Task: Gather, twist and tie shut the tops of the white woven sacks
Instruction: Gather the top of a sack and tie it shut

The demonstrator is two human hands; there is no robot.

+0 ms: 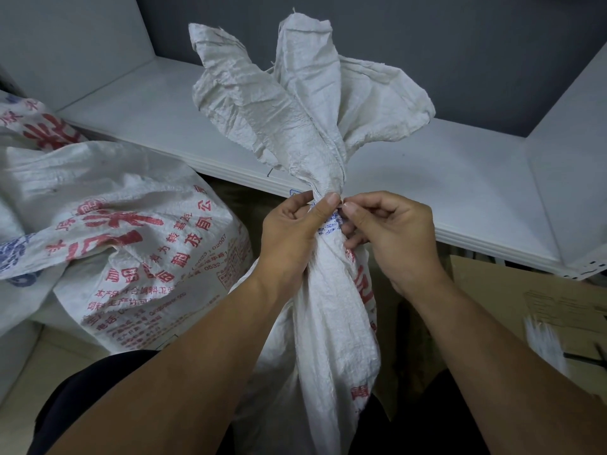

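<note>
Holding the neck: left hand (292, 224) wraps the twisted neck (330, 224) of the sack (331, 307), thumb up.
Right hand (391, 234): fingers curled, thumb and forefinger pinching at the same neck; tie or cloth, cannot tell.
Axis: sack stands upright between the hands, body below, flared top (295, 103) above; both hands equally near.
Texture: crinkled stiff woven plastic, red print.
Second sack (138, 231): slumped left of the left hand.

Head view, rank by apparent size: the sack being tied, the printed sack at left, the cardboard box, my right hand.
Largest: sack being tied and printed sack, similar, cropped, unranked.
Then cardboard box, also cropped.
Smallest: right hand.
</note>
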